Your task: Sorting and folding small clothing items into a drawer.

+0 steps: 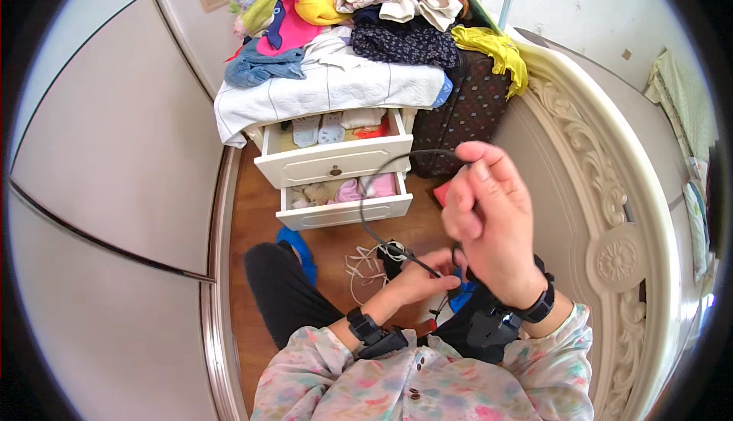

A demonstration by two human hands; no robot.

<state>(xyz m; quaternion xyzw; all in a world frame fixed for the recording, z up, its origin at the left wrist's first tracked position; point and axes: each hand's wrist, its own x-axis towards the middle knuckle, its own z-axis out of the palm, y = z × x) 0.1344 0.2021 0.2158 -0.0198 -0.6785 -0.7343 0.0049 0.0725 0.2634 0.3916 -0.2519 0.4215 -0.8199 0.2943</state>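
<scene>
A thin black cable (363, 206) arcs in a loop between my two hands. My right hand (487, 209), raised in front of the suitcase and headboard, pinches one stretch of it between thumb and fingers. Lower down, my left hand (421, 278) holds another part, and the cable runs across its fingers. My right forearm partly hides what lies beyond the left fingertips. On the wooden floor below sits a tangle of white cables (366, 266), with a black item (392, 258) beside it.
Ahead, a white chest has its upper drawer (335, 163) and lower drawer (343, 213) pulled out, both holding items. Clothes (401, 43) are heaped on top. A dark patterned suitcase (464, 112) stands beside it. A carved headboard (572, 135) bounds the right, sliding wardrobe doors (126, 135) the left.
</scene>
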